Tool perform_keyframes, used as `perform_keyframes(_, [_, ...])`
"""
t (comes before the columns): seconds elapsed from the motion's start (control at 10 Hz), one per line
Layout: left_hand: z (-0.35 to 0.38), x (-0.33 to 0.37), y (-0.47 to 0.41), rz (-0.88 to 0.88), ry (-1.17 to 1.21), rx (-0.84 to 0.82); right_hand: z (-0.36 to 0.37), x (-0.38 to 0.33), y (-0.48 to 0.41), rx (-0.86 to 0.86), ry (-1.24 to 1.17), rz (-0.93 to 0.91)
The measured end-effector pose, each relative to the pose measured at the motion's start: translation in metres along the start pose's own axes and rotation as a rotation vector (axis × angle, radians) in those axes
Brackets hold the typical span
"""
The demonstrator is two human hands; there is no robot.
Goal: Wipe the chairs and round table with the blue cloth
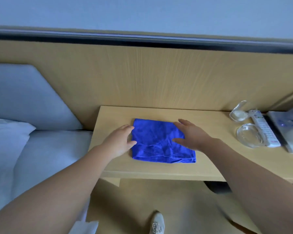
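A folded blue cloth (159, 144) lies flat near the middle of a light wooden counter (161, 168), its stitched hem along the edge nearest the person. The left hand (120, 141) comes in from the bed side with relaxed, slightly spread fingers; its fingertips meet the cloth's left edge and its thumb tip lies over the fabric, pinching nothing. The right hand (191, 135) is over the right part of the cloth, palm down, its fingers straight and fanned apart with the thumb pointing across the fabric. Whether this hand presses on the cloth or only hovers just above it cannot be told. Well to the right on the same counter a clear glass ashtray (249, 137) sits just beside a white remote control (264, 130), and a small clear plastic case (238, 114) stands open behind them, near the wall. A grey flat object (287, 132) at the right border is cut off and too blurred to identify. A wood-grain wall panel (159, 73) rises behind the counter. To the left is a bed (49, 149) with a white pillow (5, 137) and a grey padded headboard (27, 97). Below the counter, a light shoe (157, 223) stands on the tan floor (139, 200).
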State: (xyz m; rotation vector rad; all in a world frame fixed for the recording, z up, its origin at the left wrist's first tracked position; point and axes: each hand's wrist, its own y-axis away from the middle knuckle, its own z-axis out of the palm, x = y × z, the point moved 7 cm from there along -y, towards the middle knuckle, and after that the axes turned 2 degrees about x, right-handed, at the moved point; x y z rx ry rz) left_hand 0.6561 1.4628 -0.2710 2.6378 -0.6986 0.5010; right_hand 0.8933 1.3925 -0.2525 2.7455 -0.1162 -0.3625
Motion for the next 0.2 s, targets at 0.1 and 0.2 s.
perform_keyframes(0.1, [-0.049, 0.004, 0.016, 0.053, -0.028, 0.102, -0.037, -0.028, 0.019, 0.128, -0.037, 0.006])
perform_keyframes(0.2, [-0.118, 0.004, 0.041, 0.119, -0.011, 0.229, -0.088, -0.071, 0.045, 0.309, -0.065, -0.057])
